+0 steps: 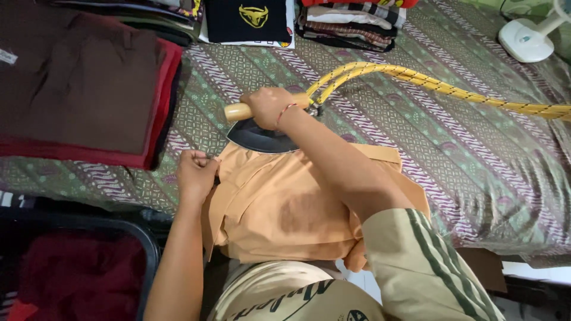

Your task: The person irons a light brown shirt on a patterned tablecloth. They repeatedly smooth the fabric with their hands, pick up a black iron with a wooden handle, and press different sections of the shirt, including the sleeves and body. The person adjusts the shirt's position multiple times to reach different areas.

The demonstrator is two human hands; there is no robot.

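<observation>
An orange garment [279, 205] lies folded on a patterned green-and-purple cloth [452, 137] in front of me. My right hand [269, 107] grips the wooden handle of a dark metal iron [257, 137], which rests on the garment's far edge. A yellow braided cord [440, 88] runs from the iron off to the right. My left hand [195, 171] pinches the garment's left edge, fingers closed on the fabric. A darker patch shows in the middle of the garment.
A stack of folded brown and red clothes [83, 83] sits at the left. More folded piles [351, 21] and a black shirt [253, 19] line the far edge. A white fan base [526, 38] stands at top right. A dark basket with red cloth [77, 273] is at lower left.
</observation>
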